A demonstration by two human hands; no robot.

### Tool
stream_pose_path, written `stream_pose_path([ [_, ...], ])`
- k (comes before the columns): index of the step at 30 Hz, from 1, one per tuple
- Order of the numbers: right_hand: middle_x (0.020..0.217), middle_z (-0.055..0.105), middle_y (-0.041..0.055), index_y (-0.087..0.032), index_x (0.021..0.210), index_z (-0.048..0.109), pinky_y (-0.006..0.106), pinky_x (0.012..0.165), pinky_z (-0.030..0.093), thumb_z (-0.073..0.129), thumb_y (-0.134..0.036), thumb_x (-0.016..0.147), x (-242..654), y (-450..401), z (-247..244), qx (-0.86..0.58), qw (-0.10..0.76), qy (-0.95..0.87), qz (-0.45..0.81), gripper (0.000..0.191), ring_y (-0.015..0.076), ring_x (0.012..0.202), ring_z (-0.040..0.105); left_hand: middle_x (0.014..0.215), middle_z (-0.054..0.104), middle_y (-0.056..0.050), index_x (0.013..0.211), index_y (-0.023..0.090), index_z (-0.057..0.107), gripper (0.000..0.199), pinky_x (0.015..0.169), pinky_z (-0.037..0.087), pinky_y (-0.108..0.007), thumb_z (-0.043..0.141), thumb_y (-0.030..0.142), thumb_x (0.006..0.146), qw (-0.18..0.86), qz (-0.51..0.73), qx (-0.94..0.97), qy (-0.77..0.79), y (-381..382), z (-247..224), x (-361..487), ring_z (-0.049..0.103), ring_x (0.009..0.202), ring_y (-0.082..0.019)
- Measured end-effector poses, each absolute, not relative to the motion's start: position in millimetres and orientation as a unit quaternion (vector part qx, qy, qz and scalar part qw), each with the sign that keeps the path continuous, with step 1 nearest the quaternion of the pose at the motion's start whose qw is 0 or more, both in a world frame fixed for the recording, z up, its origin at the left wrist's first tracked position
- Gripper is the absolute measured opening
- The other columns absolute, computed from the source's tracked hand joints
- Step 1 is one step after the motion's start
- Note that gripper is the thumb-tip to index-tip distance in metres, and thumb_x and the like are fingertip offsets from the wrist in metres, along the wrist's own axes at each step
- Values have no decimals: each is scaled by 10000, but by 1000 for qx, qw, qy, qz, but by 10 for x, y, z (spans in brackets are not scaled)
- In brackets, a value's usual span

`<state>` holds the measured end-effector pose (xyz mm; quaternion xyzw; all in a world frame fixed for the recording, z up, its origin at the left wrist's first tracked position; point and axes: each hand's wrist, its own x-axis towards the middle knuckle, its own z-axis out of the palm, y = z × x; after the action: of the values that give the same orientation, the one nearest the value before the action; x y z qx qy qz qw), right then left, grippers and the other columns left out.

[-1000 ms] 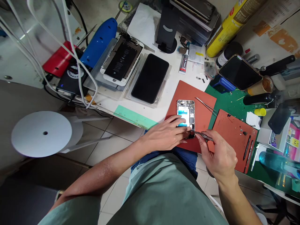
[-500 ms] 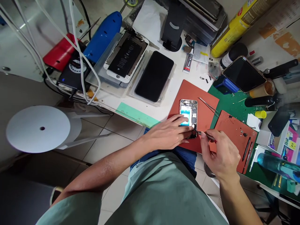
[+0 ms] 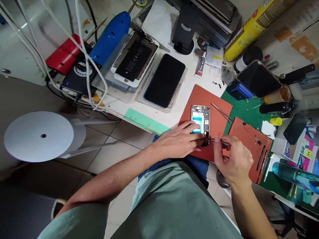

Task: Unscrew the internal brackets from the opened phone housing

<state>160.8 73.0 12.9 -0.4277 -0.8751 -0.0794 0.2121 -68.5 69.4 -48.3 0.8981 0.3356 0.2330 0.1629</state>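
Item: open smartphone housing (image 3: 200,122), laid flat near centre of red silicone mat (image 3: 218,99), on worktop (image 3: 178,111). L hand (image 3: 178,141): fingers (image 3: 193,126) kept extended, pressed on housing, no grip taken; unit is thus braced. R hand (image 3: 234,161): fingers (image 3: 216,140) pinched on slim steel hand tool (image 3: 221,143), tip held low at housing's bottom edge for close control. Tweezers (image 3: 221,113) are left on mat.

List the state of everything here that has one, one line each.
Left hand: spread, pressing on the phone
Opened phone: interior exposed, lying on the red mat
Right hand: pinching a screwdriver
Screwdriver: tip at the phone's lower edge
Tweezers: lying on the mat
B-7000 tube: capped, lying down
Black phone: screen dark
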Motion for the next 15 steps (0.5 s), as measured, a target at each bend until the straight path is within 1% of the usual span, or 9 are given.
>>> stream_pose_path([
  [3,752,663,-28,-198,1128,595,257,576,479,758,-199,967,1607,731,131,-424,220,-875,-80,229,126,571,612,1355,741,-80,1355,193,738,361,1192,430,-502,620,365,1060,164,235,897,335,692,-486,-682,547,1356,-319],
  [5,778,673,-19,-197,1124,595,259,590,487,750,-191,968,1608,732,130,-429,215,-874,-76,220,129,594,624,1372,735,-72,1351,201,741,356,1193,427,-505,606,367,1067,163,232,898,336,690,-492,-679,540,1366,-327],
  [9,742,655,-35,-185,1123,599,255,559,462,782,-206,959,1608,735,115,-425,221,-874,-83,246,115,554,595,1359,739,-68,1347,179,739,370,1188,428,-497,563,373,1087,158,226,902,333,691,-496,-677,536,1368,-331],
  [13,805,680,-8,-201,1144,596,266,599,501,736,-207,976,1608,727,99,-439,219,-870,-59,219,138,618,633,1357,740,-68,1320,210,757,329,1178,439,-496,615,360,1063,157,227,901,335,690,-488,-682,540,1372,-318],
  [15,811,693,-3,-209,1139,606,265,599,516,718,-199,989,1620,705,114,-441,221,-868,-55,188,138,616,639,1362,738,-74,1323,209,755,329,1171,447,-501,643,352,1048,154,226,901,336,687,-483,-685,547,1366,-319],
])
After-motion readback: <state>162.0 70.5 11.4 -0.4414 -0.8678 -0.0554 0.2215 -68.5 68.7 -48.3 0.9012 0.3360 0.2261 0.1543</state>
